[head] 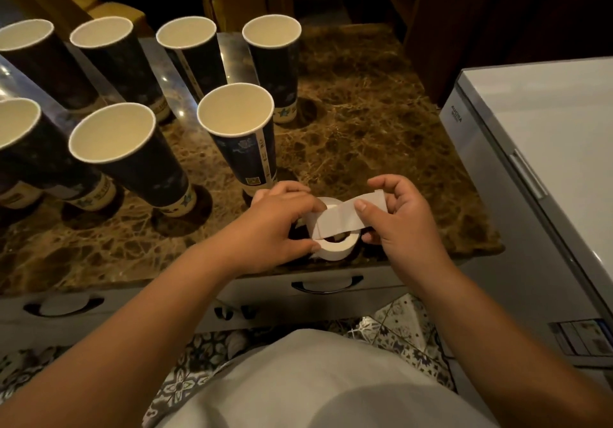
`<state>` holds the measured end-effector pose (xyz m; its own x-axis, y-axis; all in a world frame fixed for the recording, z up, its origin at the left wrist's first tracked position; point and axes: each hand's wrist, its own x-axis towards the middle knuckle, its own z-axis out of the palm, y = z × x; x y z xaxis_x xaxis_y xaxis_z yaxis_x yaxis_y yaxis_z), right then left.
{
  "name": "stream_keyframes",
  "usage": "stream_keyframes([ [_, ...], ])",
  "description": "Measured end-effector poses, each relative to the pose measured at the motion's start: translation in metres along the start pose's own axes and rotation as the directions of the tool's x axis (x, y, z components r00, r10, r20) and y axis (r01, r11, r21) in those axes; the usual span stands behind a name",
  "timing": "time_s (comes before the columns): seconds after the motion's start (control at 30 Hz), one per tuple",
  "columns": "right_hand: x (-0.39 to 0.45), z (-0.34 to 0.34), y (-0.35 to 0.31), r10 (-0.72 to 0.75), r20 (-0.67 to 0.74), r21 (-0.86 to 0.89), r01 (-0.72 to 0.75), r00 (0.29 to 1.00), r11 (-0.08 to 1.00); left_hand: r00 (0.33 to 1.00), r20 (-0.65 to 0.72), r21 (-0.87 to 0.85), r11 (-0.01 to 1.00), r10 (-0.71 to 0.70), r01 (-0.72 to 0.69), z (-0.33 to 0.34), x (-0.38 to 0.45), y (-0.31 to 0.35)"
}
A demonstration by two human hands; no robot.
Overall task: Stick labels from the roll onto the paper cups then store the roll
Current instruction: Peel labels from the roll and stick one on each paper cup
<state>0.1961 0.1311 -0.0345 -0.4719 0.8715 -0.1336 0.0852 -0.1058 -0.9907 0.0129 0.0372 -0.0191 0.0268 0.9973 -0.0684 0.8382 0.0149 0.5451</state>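
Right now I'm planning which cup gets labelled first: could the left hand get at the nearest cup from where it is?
Probably yes. The nearest cup stands just beyond the left hand with nothing between them, but that hand holds the label roll.

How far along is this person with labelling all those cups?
It looks early on. Seven paper cups stand open on the marble counter, and no white label shows on any side facing the camera. In hand: the left hand holds the label roll while the right hand pinches a strip pulled off it. Left: sticking labels on the cups, then storing the roll.
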Motion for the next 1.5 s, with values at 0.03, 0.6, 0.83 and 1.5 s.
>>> stream_keyframes([
  [0.03,0.001,0.001,0.003,0.021,-0.006,0.027,-0.021,1.0,0.999,1.0,0.01,0.029,0.999,0.022,-0.023,-0.001,0.001,-0.001],
  [0.6,0.03,-0.004,0.001,-0.187,-0.137,-0.126,0.17,0.973,0.977,0.973,-0.163,-0.414,0.907,-0.162,0.082,0.028,0.011,0.019],
  [0.83,-0.005,-0.006,0.004,-0.511,-0.24,-0.505,0.343,0.826,0.792,0.921,-0.253,-0.552,0.826,-0.297,0.115,0.031,0.006,0.012],
  [1.5,-0.015,0.003,0.005,-0.604,0.359,-0.696,0.635,0.712,0.335,0.984,-0.073,-0.572,0.815,-0.164,0.093,0.011,-0.004,0.012],
])
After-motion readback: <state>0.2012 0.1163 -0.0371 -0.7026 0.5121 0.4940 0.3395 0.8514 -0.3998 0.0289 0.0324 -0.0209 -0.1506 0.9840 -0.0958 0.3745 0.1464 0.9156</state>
